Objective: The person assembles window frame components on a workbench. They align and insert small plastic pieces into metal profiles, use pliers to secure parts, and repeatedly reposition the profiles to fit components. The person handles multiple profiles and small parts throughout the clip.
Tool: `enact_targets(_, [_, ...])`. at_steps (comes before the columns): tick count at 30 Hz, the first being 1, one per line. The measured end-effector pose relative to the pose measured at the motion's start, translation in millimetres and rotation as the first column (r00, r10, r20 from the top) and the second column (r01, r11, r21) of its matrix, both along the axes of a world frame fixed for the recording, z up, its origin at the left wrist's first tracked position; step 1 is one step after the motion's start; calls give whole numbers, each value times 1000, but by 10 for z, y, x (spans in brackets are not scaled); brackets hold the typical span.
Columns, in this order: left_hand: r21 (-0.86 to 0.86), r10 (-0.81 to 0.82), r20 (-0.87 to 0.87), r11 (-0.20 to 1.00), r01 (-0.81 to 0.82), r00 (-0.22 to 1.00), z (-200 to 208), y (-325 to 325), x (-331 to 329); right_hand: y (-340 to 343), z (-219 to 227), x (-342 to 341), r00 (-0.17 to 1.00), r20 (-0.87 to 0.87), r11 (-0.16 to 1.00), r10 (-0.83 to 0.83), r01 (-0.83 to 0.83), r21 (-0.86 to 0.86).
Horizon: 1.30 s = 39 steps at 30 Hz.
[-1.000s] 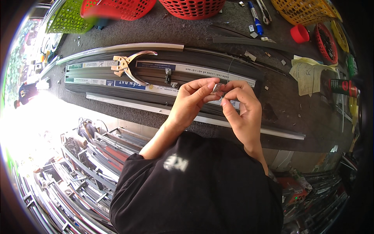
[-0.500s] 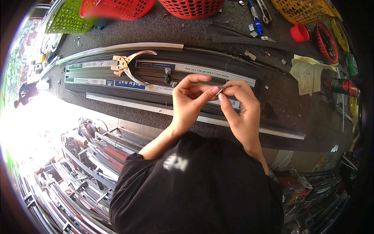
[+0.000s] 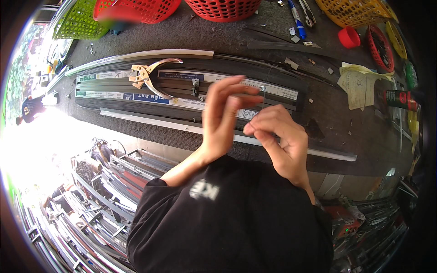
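My left hand (image 3: 221, 116) is raised over the bench, its fingers apart and slightly blurred, with nothing seen in it. Just right of it and a little lower, my right hand (image 3: 283, 141) is closed in a pinch at thumb and fingertips; what it holds is too small to make out. A faint thin line rises above the hands. Beneath both lie long dark metal profiles (image 3: 182, 84) with printed label strips. On these profiles, left of my hands, rest pliers (image 3: 144, 75) with brassy jaws and curved silver handles, and a small dark metal fitting (image 3: 195, 87).
Red baskets (image 3: 223, 10), a green basket (image 3: 82, 20) and a yellow basket (image 3: 353, 12) line the far side. A blue marker (image 3: 298, 22), a red cup (image 3: 349, 37), paper (image 3: 359, 86) and a dark can (image 3: 400, 99) lie right. A long pale strip (image 3: 332, 155) runs along the near edge.
My hands were together, fingertips meeting on a small metallic piece. They have parted: the left has opened and lifted away, while the right has drawn slightly down and nearer, still pinched.
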<state>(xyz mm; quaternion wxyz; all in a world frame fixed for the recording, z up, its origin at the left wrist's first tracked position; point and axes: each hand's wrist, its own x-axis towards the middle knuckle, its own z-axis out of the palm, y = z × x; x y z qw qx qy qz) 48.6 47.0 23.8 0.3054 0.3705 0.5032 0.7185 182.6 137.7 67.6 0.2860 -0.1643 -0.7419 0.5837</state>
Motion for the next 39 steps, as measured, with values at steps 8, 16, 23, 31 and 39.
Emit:
enact_targets(8, [-174, -217, 221, 951, 257, 951, 130, -65, -99, 126, 25, 69, 983, 64, 935, -170, 140, 326])
enact_targets(16, [152, 123, -818, 988, 4, 561, 196, 29, -196, 32, -29, 173, 998, 39, 571, 55, 0, -821])
enact_targets(23, [-141, -225, -774, 973, 185, 592, 219, 22, -409, -18, -65, 164, 980, 193, 815, -45, 148, -561])
enact_targets(31, [83, -218, 945, 881, 465, 245, -33, -65, 110, -89, -209, 21, 934, -49, 915, -355, 357, 189])
enact_targets(39, [-257, -284, 498, 854, 452, 820, 76, -106, 44, -35, -160, 62, 942, 68, 919, -329, 335, -206])
